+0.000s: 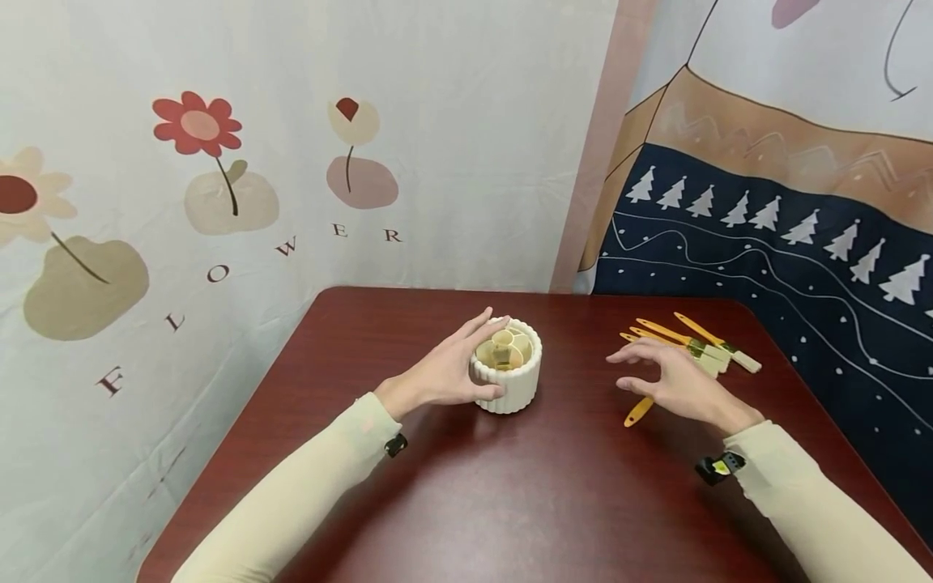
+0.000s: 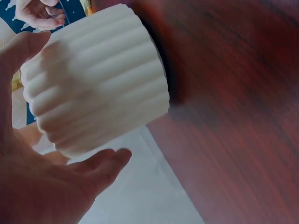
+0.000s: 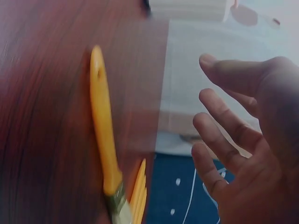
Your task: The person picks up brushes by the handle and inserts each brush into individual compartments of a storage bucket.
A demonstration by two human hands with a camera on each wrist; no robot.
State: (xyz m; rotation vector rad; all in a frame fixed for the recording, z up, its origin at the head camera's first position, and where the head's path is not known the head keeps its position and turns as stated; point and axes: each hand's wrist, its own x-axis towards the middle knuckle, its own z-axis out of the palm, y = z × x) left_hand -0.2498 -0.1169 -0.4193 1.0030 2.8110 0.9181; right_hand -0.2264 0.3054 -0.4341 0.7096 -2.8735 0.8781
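Note:
A white ribbed round holder [image 1: 519, 387] with compartments inside stands upright on the table. My left hand [image 1: 452, 366] spans it, thumb at its near side and fingers by the rim. In the left wrist view the ribbed wall [image 2: 103, 79] lies between the thumb and fingers of that hand [image 2: 42, 186]. Over the brushes, my right hand [image 1: 681, 380] hovers with spread, slightly bent fingers and holds nothing. One yellow-handled brush [image 1: 638, 411] points out under it; in the right wrist view this brush [image 3: 103, 121] lies beside the hand [image 3: 261, 163], apart from it.
Several more brushes with yellow handles [image 1: 698, 327] and pale bristles lie at the table's right. The dark red table [image 1: 496, 502] meets a printed flower cloth [image 1: 466, 162] at the back and a dark blue tree-pattern cloth [image 1: 773, 251] at the right.

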